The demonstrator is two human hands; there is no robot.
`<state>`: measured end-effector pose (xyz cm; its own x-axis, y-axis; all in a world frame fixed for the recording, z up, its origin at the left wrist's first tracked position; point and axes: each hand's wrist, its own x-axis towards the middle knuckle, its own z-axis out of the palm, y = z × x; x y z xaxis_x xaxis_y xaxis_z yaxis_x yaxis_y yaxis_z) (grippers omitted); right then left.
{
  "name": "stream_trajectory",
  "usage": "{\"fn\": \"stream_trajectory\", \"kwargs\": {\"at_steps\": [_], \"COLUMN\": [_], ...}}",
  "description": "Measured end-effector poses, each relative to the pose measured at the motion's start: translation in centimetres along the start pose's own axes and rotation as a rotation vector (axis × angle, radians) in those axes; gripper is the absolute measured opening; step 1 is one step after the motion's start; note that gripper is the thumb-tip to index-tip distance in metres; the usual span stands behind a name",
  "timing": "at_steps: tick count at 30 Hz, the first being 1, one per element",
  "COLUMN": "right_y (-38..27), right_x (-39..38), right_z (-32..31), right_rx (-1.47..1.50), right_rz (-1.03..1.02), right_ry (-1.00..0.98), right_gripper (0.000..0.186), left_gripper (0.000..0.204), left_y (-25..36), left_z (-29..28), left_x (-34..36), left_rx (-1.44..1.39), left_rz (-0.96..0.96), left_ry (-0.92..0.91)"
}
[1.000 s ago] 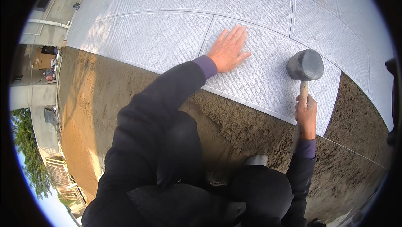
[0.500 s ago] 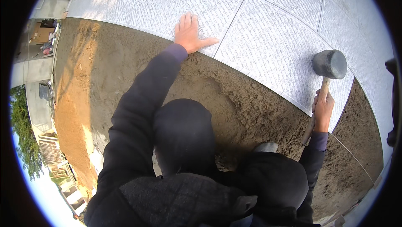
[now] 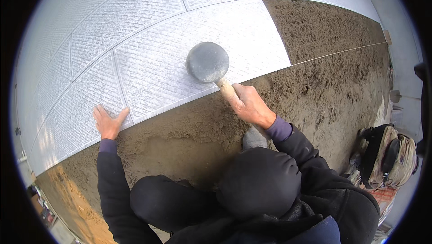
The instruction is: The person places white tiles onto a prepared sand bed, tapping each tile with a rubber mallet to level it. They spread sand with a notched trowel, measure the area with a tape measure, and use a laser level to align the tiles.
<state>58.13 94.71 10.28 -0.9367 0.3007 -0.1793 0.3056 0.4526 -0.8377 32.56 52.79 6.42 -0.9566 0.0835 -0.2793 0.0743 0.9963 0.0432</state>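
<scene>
My right hand (image 3: 253, 104) grips the wooden handle of a rubber mallet (image 3: 208, 62). Its round, dark grey head is raised over a pale textured paving slab (image 3: 166, 70) near that slab's front edge; whether it touches cannot be told. Fingers spread, my left hand (image 3: 109, 121) lies flat on the neighbouring slab (image 3: 90, 104), close to the joint between the two. The slabs' near edges border damp, brown sandy mortar (image 3: 180, 140). A string line (image 3: 342, 54) runs from the right slab's corner across the mortar bed.
More laid slabs (image 3: 126, 7) stretch away at the far left. A backpack (image 3: 391, 156) stands against the grey wall (image 3: 400, 46) at the right. My bent knees (image 3: 261, 183) and a grey shoe tip (image 3: 254, 138) are close to the slab edge. Orange-brown soil (image 3: 81, 201) lies at lower left.
The view has swung to the right, bringing in the backpack and more of the mortar bed. The mallet stays in my right hand and its head now faces me. My left hand remains on the slabs.
</scene>
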Motion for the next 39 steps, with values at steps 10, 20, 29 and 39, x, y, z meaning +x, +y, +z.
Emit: {"fn": "stream_trajectory", "kwargs": {"at_steps": [10, 20, 29, 39], "right_y": [4.1, 6.1, 5.6, 5.3], "right_x": [-14.1, -8.8, -12.9, -11.5], "right_z": [-6.0, -5.0, -5.6, -6.3], "right_rx": [0.039, 0.007, 0.009, -0.012], "right_rz": [0.184, 0.113, 0.24, 0.13], "right_ry": [-0.017, 0.079, 0.049, 0.076], "right_gripper": [0.04, 0.04, 0.035, 0.039], "left_gripper": [0.091, 0.091, 0.099, 0.095], "left_y": [16.4, 19.2, 19.5, 19.2], "left_z": [-0.1, -0.2, 0.5, -0.2], "left_x": [-5.4, -6.0, -6.1, -6.6], "left_rx": [0.047, 0.119, 0.163, 0.085], "left_rz": [0.954, 1.011, 1.031, 1.059], "left_ry": [0.066, -0.015, 0.047, 0.09]}}
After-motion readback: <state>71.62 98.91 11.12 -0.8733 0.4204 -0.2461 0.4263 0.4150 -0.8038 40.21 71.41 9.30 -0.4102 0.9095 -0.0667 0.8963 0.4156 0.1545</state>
